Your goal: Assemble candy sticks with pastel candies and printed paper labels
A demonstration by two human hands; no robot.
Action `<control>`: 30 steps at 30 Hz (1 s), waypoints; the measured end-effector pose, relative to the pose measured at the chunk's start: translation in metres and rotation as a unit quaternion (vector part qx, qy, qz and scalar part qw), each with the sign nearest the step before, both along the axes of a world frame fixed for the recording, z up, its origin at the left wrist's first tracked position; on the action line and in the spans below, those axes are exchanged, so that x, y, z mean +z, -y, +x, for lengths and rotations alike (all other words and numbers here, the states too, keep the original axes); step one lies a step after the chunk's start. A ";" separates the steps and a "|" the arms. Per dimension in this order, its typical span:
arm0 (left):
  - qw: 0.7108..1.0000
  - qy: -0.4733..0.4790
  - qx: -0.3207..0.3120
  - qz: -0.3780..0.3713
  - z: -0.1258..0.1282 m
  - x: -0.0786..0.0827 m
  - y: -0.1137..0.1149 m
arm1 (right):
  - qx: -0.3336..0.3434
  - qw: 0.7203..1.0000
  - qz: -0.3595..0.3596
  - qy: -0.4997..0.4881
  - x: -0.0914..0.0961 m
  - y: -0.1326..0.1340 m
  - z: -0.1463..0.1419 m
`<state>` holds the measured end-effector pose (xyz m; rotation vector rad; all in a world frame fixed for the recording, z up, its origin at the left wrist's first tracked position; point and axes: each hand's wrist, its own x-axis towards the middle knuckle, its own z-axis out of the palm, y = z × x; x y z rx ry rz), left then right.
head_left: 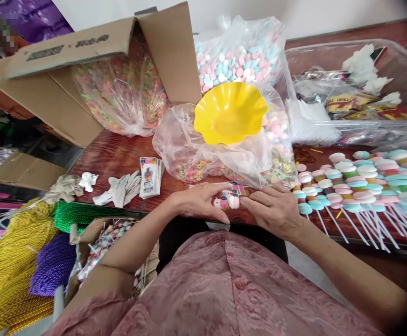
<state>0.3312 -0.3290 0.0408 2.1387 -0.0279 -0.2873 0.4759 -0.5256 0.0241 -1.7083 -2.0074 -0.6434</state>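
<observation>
At the near edge of the table, my left hand (pixel 200 199) is curved open, thumb and fingers apart around a small printed card (pixel 221 201) with a cartoon picture. On the card, close to my right fingertips, is a small white and pink marshmallow (pixel 234 202). My right hand (pixel 275 210) has its fingers bent together in a pinch; what they hold, if anything, is hidden. Behind my hands lies a clear plastic bag (pixel 210 161) with small colourful rings inside. A yellow wavy-rimmed bowl (pixel 228 114) rests on it.
Marshmallow skewers (pixel 357 186) on white sticks are piled at right, before a clear bin (pixel 357 123) of wrappers. A stack of printed cards (pixel 150 179) and gloves (pixel 121 189) lie left. A cardboard box (pixel 168 51) and a marshmallow bag (pixel 240 60) stand behind.
</observation>
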 end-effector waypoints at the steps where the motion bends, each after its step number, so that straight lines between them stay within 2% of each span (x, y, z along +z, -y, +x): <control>1: 0.999 -0.038 0.001 -0.039 -0.003 0.001 -0.003 | 0.002 1.000 0.004 0.010 0.004 0.001 0.005; 3: 0.989 -0.092 0.020 -0.117 -0.006 -0.002 -0.003 | 0.002 1.000 0.006 0.018 0.009 0.003 0.012; 6: 0.981 -0.054 0.067 -0.172 -0.007 -0.011 0.005 | 0.001 1.000 0.007 -0.005 0.009 0.003 0.017; 8: 0.987 -0.005 0.075 -0.141 -0.006 -0.014 0.012 | 0.010 1.000 -0.007 -0.020 0.006 0.001 0.012; 12: 0.996 0.029 0.078 -0.028 -0.001 -0.017 0.022 | 0.029 0.998 -0.031 -0.036 0.003 -0.009 -0.010; 15: 0.994 0.057 0.091 -0.003 0.002 -0.021 0.029 | 0.039 0.998 -0.043 -0.037 0.004 -0.019 -0.024; 17: 0.992 0.068 0.107 -0.026 0.003 -0.023 0.031 | 0.037 0.997 -0.053 -0.044 0.006 -0.023 -0.025; 21: 0.973 0.024 0.118 -0.197 -0.002 -0.017 0.027 | 0.003 0.994 -0.062 -0.095 0.014 -0.020 -0.013; 23: 0.963 0.000 0.120 -0.242 -0.004 -0.013 0.023 | -0.008 0.992 -0.068 -0.110 0.017 -0.018 -0.008; 26: 0.967 0.045 0.141 -0.208 -0.003 -0.013 0.025 | 0.004 0.986 -0.088 -0.142 0.019 -0.019 -0.008; 28: 0.967 0.093 0.156 -0.181 0.000 -0.018 0.031 | 0.022 0.979 -0.094 -0.182 0.019 -0.024 -0.011; 30: 0.955 0.127 0.188 -0.193 0.002 -0.026 0.038 | 0.045 0.968 -0.089 -0.231 0.018 -0.029 -0.012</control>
